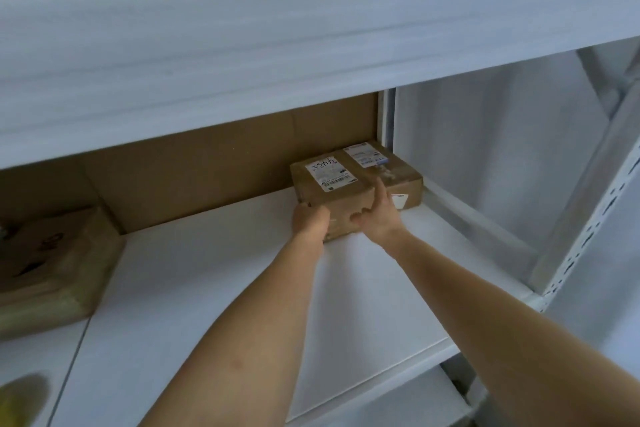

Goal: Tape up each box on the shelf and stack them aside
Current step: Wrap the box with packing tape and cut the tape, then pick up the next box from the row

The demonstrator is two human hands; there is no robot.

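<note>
The small box [356, 184] at the back right of the shelf [207, 288] is being fetched; its near edge is clasped by the left hand [310, 220], its top pressed by the right hand [375, 218], forefinger extended. Drawing it forward for taping is judged next

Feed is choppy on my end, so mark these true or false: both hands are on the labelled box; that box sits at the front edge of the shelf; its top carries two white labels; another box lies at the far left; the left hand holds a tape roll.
1. Both hands on the labelled box: true; left hand and right hand touch its near side.
2. At the front edge: false; it sits at the back right of the shelf.
3. Two white labels: true.
4. Another box far left: true.
5. Tape roll: false; none is visible.
</note>
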